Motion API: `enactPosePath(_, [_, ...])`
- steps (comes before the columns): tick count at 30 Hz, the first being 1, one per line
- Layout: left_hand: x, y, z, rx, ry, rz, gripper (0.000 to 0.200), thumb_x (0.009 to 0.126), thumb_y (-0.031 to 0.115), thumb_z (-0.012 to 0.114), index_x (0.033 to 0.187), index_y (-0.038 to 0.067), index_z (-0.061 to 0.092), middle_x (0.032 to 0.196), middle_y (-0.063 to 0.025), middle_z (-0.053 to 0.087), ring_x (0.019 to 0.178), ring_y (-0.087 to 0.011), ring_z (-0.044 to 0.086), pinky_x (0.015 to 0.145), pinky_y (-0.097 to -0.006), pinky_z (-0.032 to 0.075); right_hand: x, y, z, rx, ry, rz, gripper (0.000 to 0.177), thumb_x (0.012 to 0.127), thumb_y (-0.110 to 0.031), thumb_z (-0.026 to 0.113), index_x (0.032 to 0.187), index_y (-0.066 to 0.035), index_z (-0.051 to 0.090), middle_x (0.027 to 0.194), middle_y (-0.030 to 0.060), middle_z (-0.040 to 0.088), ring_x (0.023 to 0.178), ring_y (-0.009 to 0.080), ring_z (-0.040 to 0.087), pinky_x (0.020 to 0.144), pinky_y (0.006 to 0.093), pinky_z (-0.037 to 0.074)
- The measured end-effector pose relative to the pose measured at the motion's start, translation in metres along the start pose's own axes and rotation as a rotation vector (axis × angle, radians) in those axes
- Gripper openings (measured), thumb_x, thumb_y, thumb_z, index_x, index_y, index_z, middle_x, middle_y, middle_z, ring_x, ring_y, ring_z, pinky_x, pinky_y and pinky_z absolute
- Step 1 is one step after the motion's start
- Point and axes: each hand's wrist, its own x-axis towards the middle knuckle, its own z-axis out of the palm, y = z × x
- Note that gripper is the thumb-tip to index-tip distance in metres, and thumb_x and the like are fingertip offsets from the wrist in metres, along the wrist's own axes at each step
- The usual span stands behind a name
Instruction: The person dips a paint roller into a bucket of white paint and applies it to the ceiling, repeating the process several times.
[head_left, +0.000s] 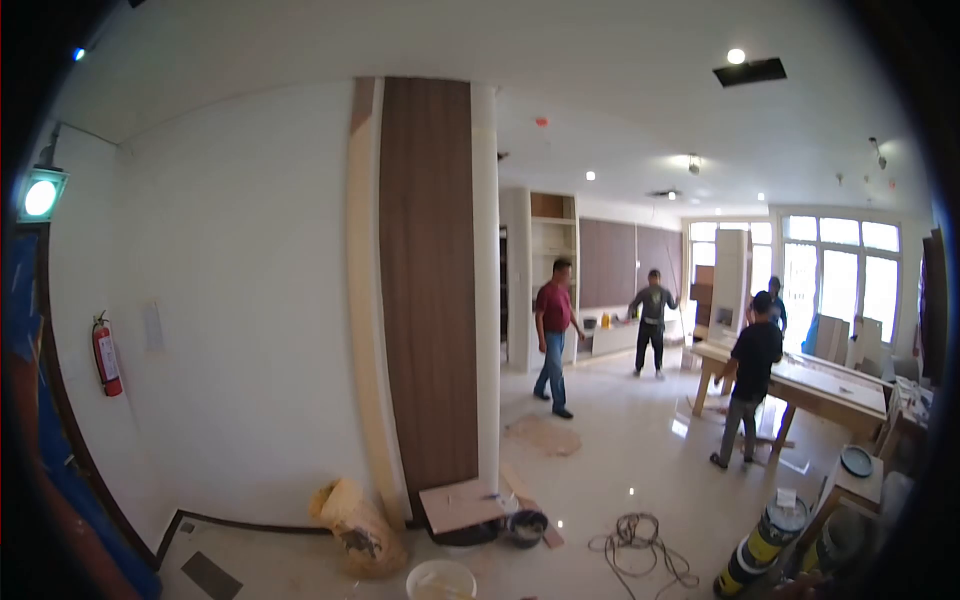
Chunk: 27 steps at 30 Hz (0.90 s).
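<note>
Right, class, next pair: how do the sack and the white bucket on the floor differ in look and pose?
The sack is tan with dark print; the bucket is white. The sack is crumpled and uneven, while the bucket has a smooth round rim. The sack leans to one side, whereas the bucket looks upright, its lower part cut off by the picture's edge. Both are on the floor.

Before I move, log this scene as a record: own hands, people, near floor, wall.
own hands: neither in view
people: four; maroon shirt, black shirt beside table, two others farther back
near floor: sack by column, bucket, loosely coiled cable
wall: extinguisher mounted left
</note>
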Motion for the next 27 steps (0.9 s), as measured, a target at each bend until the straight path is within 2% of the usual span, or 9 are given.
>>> enactPosePath(5, [0.009, 0.000, -0.028, -0.029, -0.126, 0.016, 0.090, 0.080, 0.061, 0.059, 0.126, -0.014, 0.043, 0.119, -0.0251, 0.058, 0.103, -0.0352, 0.058, 0.095, -0.0560, 0.045, 0.001, -0.007, 0.010, -0.093, 0.076, -0.061, 0.029, 0.089, -0.024, 0.066, 0.075, -0.013, 0.043, 0.060, 0.0004, 0.043, 0.045, 0.0094, 0.038, 0.047, 0.0257, 0.032])
enactPosePath(7, [0.007, -0.001, -0.036, -0.059, -0.153, -0.001, 0.082, 0.081, 0.056, 0.059, 0.125, -0.013, 0.048, 0.121, -0.0233, 0.060, 0.107, -0.0354, 0.059, 0.101, -0.0515, 0.043, -0.010, -0.009, -0.048, 0.179, 0.339, -0.168, 0.030, 0.088, -0.022, 0.068, 0.073, -0.012, 0.044, 0.061, 0.0008, 0.046, 0.045, 0.0103, 0.041, 0.045, 0.0280, 0.033])
enactPosePath(8, [0.000, -0.002, -0.030, -0.086, -0.158, -0.029, 0.074, 0.082, 0.051, 0.059, 0.121, -0.011, 0.053, 0.120, -0.0212, 0.062, 0.109, -0.0353, 0.059, 0.106, -0.0462, 0.042, 0.002, -0.012, -0.009, 0.046, 0.022, -0.064, 0.027, 0.087, -0.020, 0.069, 0.075, -0.011, 0.047, 0.064, 0.0030, 0.050, 0.048, 0.0141, 0.047, 0.047, 0.0313, 0.039])
enactPosePath(9, [0.001, -0.001, -0.032, -0.058, -0.171, 0.001, 0.077, 0.082, 0.052, 0.059, 0.125, -0.011, 0.051, 0.118, -0.0195, 0.063, 0.110, -0.0350, 0.060, 0.108, -0.0450, 0.041, 0.010, 0.001, 0.016, 0.013, 0.582, -0.161, 0.028, 0.092, -0.023, 0.063, 0.075, -0.011, 0.044, 0.060, 0.0015, 0.047, 0.044, 0.0105, 0.044, 0.046, 0.0262, 0.038])
enactPosePath(11, [0.011, 0.005, -0.042, -0.121, -0.141, 0.042, 0.068, 0.082, 0.052, 0.058, 0.117, -0.006, 0.055, 0.111, -0.0172, 0.064, 0.104, -0.0327, 0.061, 0.102, -0.0457, 0.044, -0.002, 0.031, -0.011, -0.062, 0.650, -0.211, 0.031, 0.095, -0.024, 0.061, 0.074, -0.011, 0.042, 0.055, -0.0007, 0.042, 0.039, 0.0070, 0.039, 0.043, 0.0202, 0.037])
enactPosePath(12, [0.012, 0.008, -0.042, -0.139, -0.117, 0.041, 0.064, 0.083, 0.051, 0.059, 0.113, -0.004, 0.054, 0.108, -0.0171, 0.064, 0.102, -0.0333, 0.061, 0.100, -0.0469, 0.046, -0.014, 0.031, -0.032, -0.045, 0.174, -0.099, 0.031, 0.094, -0.022, 0.063, 0.074, -0.011, 0.042, 0.054, -0.0014, 0.040, 0.039, 0.0071, 0.038, 0.041, 0.0193, 0.037])
enactPosePath(15, [-0.008, -0.005, -0.007, -0.157, -0.077, 0.029, 0.062, 0.083, 0.049, 0.060, 0.114, -0.004, 0.051, 0.112, -0.0180, 0.062, 0.104, -0.0347, 0.061, 0.099, -0.0476, 0.046, 0.001, 0.017, -0.021, 0.034, -0.012, -0.092, 0.032, 0.088, -0.013, 0.070, 0.073, -0.012, 0.043, 0.057, 0.0003, 0.044, 0.040, 0.0054, 0.043, 0.037, 0.0192, 0.039])
enactPosePath(20, [-0.013, -0.012, 0.003, -0.150, 0.062, 0.152, 0.057, 0.085, 0.046, 0.059, 0.110, -0.003, 0.050, 0.111, -0.0176, 0.060, 0.107, -0.0345, 0.060, 0.097, -0.0473, 0.047, 0.015, -0.021, -0.024, 0.037, 0.040, -0.080, 0.036, 0.085, -0.009, 0.073, 0.068, -0.014, 0.042, 0.053, -0.0010, 0.041, 0.037, 0.0049, 0.041, 0.036, 0.0180, 0.037])
enactPosePath(27, [0.025, 0.034, -0.099, -0.263, 0.318, 0.251, 0.052, 0.093, 0.046, 0.053, 0.112, -0.003, 0.053, 0.110, -0.0143, 0.063, 0.109, -0.0325, 0.061, 0.094, -0.0446, 0.052, 0.028, -0.048, -0.019, 0.008, 0.157, -0.001, 0.039, 0.074, 0.000, 0.075, 0.057, -0.014, 0.042, 0.050, -0.0019, 0.045, 0.037, 0.0048, 0.043, 0.038, 0.0181, 0.039])
